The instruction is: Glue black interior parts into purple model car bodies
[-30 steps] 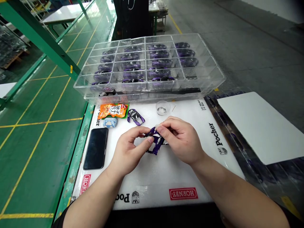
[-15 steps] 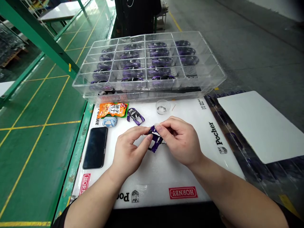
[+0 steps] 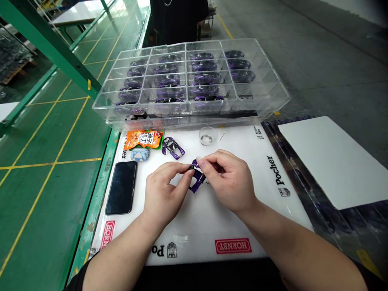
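Note:
Between both hands is a purple model car body shell (image 3: 198, 178), held tilted above the white foam mat (image 3: 200, 222). My left hand (image 3: 166, 188) pinches its left edge with thumb and forefinger. The fingers of my right hand (image 3: 228, 178) are closed at its upper right edge; the fingertips partly hide the shell, and any small part in them cannot be made out. A second purple car body shell (image 3: 173, 147) lies beyond my left hand. Past my fingers stands a small clear cup (image 3: 208, 136) with tiny parts in it.
A clear divided tray (image 3: 190, 107) with several purple car bodies spans the back. At left lie a black phone (image 3: 121, 188), a blue patterned case (image 3: 140, 154) and an orange snack packet (image 3: 144, 140). A white board (image 3: 336, 161) covers trays at right. A person in black (image 3: 178, 20) stands beyond.
The shell has tilted slightly and shifted a little up and left between my fingers. Both hands keep their grip. The person in the background has shifted slightly to the right.

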`<control>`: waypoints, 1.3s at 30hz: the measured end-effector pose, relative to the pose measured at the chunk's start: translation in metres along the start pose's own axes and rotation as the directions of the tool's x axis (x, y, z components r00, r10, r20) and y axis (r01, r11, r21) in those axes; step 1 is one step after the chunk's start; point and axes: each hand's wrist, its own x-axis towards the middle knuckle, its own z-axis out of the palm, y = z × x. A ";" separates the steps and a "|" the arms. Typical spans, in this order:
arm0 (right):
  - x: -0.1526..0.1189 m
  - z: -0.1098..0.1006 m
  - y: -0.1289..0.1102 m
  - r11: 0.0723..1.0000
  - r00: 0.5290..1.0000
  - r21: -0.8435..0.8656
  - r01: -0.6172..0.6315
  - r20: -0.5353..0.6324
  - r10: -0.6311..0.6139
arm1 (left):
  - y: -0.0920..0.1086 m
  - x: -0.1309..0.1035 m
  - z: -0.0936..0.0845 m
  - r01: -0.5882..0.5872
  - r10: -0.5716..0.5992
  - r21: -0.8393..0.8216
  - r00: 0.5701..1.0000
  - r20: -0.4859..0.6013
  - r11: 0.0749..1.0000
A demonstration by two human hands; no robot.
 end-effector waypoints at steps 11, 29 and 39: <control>0.006 -0.007 0.003 0.943 0.976 0.265 -0.200 -0.033 0.217 | 0.001 0.002 0.000 0.031 -0.018 -0.192 0.998 0.068 0.981; 0.008 -0.007 0.007 0.878 0.959 0.388 -0.279 0.061 0.278 | -0.001 0.001 -0.001 -0.023 0.017 -0.157 0.999 -0.040 0.987; 0.011 -0.004 0.021 0.855 0.927 0.369 -0.365 0.060 0.370 | -0.001 -0.007 0.011 0.185 -0.109 -0.309 0.963 0.247 0.933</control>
